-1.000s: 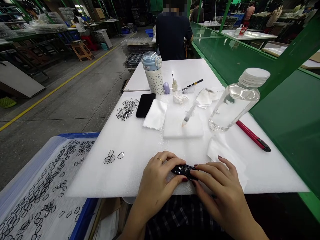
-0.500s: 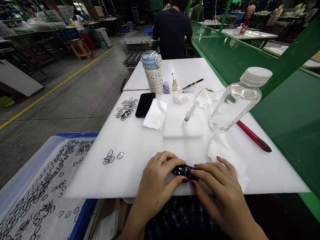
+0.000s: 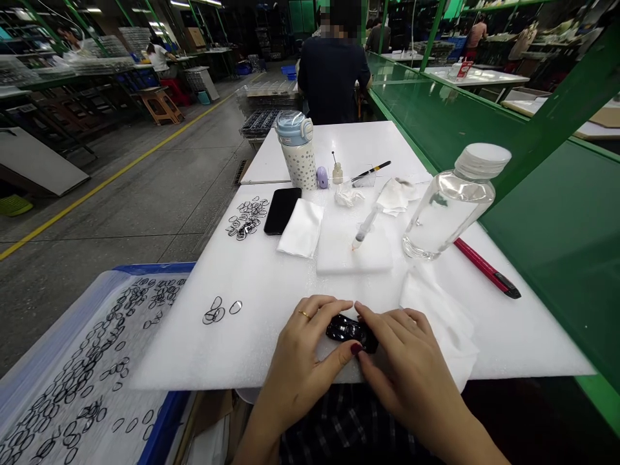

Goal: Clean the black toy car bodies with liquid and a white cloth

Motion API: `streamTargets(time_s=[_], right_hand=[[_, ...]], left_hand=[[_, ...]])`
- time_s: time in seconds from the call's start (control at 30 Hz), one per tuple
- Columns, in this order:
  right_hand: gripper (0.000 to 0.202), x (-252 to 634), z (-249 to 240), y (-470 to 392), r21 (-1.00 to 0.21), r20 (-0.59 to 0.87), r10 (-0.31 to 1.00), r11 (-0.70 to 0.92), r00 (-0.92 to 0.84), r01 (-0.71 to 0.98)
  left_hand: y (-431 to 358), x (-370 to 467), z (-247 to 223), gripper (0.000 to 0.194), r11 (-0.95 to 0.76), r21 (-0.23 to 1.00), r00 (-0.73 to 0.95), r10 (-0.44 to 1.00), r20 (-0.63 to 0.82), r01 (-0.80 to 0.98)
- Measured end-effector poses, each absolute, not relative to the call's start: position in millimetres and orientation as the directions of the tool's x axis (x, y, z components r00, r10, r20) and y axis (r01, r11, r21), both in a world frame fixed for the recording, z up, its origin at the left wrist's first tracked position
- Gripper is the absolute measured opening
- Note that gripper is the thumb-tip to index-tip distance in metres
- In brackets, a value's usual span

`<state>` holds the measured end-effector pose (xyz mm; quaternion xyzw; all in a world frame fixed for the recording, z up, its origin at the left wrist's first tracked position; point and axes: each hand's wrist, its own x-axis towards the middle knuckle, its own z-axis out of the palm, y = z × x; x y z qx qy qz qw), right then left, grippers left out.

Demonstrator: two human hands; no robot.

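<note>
A glossy black piece (image 3: pixel 349 329) lies near the front edge of the white foam-covered table (image 3: pixel 184 349), between my hands. My left hand (image 3: pixel 310 355) grips its left end between thumb and fingers. My right hand (image 3: pixel 404 355) closes round the right end, thumb below and fingers above. Beyond them a syringe (image 3: pixel 364 230) rests on a white foam block (image 3: pixel 356 261). Several thin black rings (image 3: pixel 213 312) lie to the left, and a white cloth (image 3: pixel 438 316) lies beside my right hand.
A clear bottle (image 3: pixel 448 210) and a red cutter (image 3: pixel 487 268) stand and lie at right. A phone (image 3: pixel 282 211), folded cloth (image 3: pixel 301 229), tumbler (image 3: pixel 298 152) and ring pile (image 3: pixel 248 218) are further back. A blue tray (image 3: pixel 165 413) of rings is lower left; a person (image 3: pixel 334 74) sits ahead.
My right hand has shifted left, its fingers now drawn closer to my left hand's fingertips. The black piece has moved slightly left and tilted, with its right end lower. The camera view has shifted slightly.
</note>
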<state>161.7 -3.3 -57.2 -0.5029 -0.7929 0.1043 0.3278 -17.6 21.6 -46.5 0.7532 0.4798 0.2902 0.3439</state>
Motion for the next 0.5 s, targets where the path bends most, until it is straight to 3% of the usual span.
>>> streamTargets(time_s=[0.17,0.3,0.37,0.47,0.5], right_hand=[[0.052,154,-53,3,-0.486,0.368,0.873,0.473,-0.319,0.734],[0.046,208,-40,-3,-0.469,0.455,0.868,0.421,-0.197,0.776],[0.044,268,-36,-6,-0.435,0.500,0.866,0.228,0.023,0.871],[0.046,373,-37,-11,-0.329,0.313,0.866,-0.285,0.389,0.900],[0.045,403,-39,-12,-0.336,0.286,0.838,-0.367,0.465,0.867]], left_hand=[[24,-15,-46,0.041,-0.329,0.800,0.364,0.919,0.150,0.501],[27,-34,-34,0.050,-0.474,0.688,0.465,0.858,0.219,0.550],[34,-59,-20,0.044,-0.596,0.555,0.518,0.796,0.314,0.579],[52,-114,10,0.033,-0.673,0.279,0.523,0.721,0.455,0.685],[56,-133,20,0.028,-0.646,0.220,0.503,0.728,0.467,0.731]])
